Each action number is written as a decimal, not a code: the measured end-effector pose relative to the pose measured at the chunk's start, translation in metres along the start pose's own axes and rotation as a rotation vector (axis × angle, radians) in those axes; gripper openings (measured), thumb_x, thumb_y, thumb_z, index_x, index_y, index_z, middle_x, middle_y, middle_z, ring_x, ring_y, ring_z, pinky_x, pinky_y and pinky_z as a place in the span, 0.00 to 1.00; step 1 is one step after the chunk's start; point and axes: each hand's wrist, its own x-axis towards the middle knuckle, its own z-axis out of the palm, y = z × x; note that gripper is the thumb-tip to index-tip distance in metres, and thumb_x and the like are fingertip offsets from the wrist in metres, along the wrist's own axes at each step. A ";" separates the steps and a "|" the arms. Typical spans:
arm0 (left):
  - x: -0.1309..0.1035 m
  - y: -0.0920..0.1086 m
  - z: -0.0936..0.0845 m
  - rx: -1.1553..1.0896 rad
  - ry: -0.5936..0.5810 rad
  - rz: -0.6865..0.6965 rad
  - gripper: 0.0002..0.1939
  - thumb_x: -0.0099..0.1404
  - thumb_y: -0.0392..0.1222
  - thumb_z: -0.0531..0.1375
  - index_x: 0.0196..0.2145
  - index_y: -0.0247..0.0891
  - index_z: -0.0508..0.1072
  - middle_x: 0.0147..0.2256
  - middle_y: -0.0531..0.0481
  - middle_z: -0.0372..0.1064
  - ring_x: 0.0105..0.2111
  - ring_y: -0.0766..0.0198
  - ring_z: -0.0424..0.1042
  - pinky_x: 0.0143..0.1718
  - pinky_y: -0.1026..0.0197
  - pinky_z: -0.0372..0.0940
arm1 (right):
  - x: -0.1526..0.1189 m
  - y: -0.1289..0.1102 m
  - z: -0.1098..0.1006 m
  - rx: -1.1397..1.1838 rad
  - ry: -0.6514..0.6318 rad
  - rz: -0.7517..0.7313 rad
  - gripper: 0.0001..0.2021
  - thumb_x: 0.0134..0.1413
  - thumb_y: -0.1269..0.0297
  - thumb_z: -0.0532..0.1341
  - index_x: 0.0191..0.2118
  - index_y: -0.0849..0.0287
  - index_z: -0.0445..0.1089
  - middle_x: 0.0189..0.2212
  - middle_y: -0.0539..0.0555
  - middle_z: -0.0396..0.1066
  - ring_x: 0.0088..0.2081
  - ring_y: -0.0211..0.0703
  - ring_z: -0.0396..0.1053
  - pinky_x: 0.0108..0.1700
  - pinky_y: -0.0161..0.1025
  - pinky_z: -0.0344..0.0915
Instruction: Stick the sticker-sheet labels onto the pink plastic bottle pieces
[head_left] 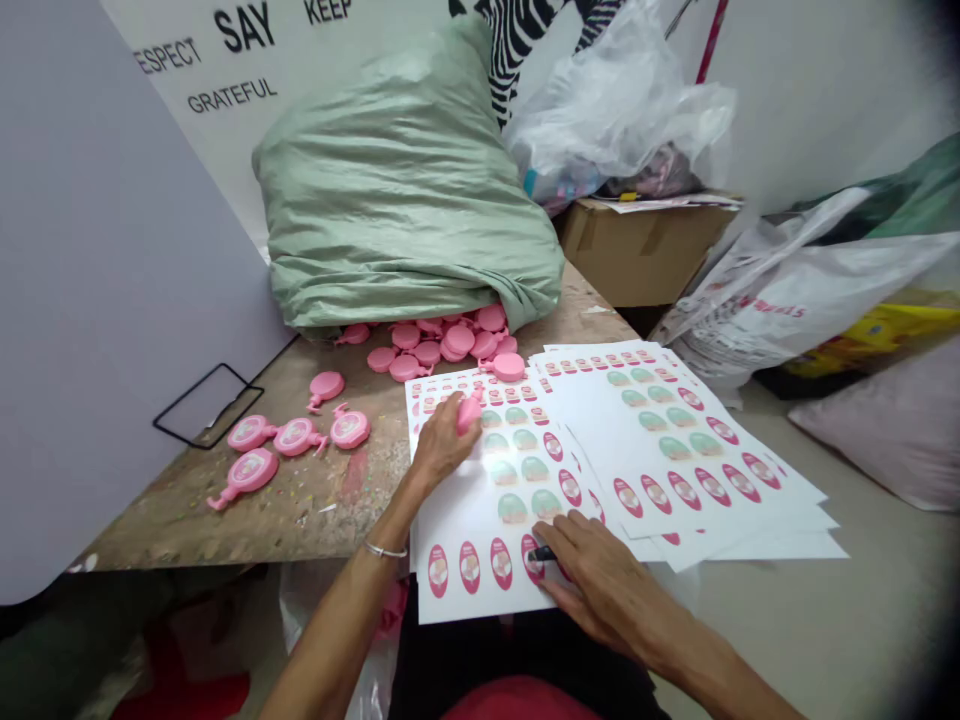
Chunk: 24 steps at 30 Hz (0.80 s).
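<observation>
My left hand is closed round a pink round plastic piece over the upper part of a sticker sheet. Near the sheet's lower right, my right hand grips a small black tool, its tip at an oval pink sticker. Green half-round stickers lie between the hands. To the left, several pink pieces with stickers on them rest on the worn table.
A green sack stands at the back, with more pink pieces at its mouth. Other sticker sheets are stacked at the right. Behind them are a cardboard box and plastic bags. A black wire frame is at the left.
</observation>
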 end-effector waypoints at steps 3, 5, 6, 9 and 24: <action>-0.015 -0.007 -0.029 -0.695 0.033 -0.239 0.23 0.62 0.51 0.53 0.51 0.35 0.65 0.46 0.37 0.70 0.44 0.48 0.72 0.45 0.46 0.68 | -0.001 0.001 -0.001 -0.116 0.059 -0.133 0.34 0.50 0.68 0.59 0.64 0.64 0.52 0.56 0.64 0.64 0.56 0.58 0.62 0.55 0.56 0.61; -0.032 -0.014 -0.050 -0.927 0.021 -0.294 0.23 0.64 0.53 0.49 0.49 0.34 0.65 0.44 0.37 0.71 0.41 0.48 0.74 0.41 0.45 0.70 | -0.003 0.001 0.000 -0.155 0.092 -0.182 0.35 0.49 0.72 0.57 0.65 0.65 0.50 0.56 0.63 0.64 0.57 0.57 0.61 0.57 0.55 0.59; -0.041 -0.017 -0.059 -1.010 0.039 -0.308 0.23 0.64 0.53 0.50 0.49 0.34 0.65 0.44 0.37 0.72 0.41 0.48 0.75 0.40 0.46 0.71 | -0.004 0.001 -0.001 -0.155 0.090 -0.190 0.33 0.50 0.73 0.56 0.63 0.64 0.53 0.54 0.62 0.66 0.55 0.55 0.63 0.56 0.54 0.59; -0.064 -0.027 -0.076 -1.227 0.201 -0.370 0.18 0.62 0.45 0.58 0.47 0.34 0.67 0.39 0.40 0.75 0.37 0.52 0.77 0.35 0.53 0.73 | -0.001 -0.001 -0.011 -0.139 0.084 -0.212 0.23 0.50 0.79 0.53 0.52 0.58 0.65 0.43 0.56 0.72 0.47 0.48 0.69 0.52 0.48 0.63; -0.075 -0.018 -0.006 -1.131 0.129 -0.525 0.14 0.60 0.39 0.63 0.42 0.29 0.70 0.36 0.37 0.75 0.30 0.56 0.77 0.34 0.54 0.75 | -0.047 0.047 -0.138 -0.661 0.401 -0.306 0.16 0.59 0.81 0.47 0.44 0.64 0.69 0.31 0.57 0.74 0.35 0.46 0.70 0.41 0.45 0.62</action>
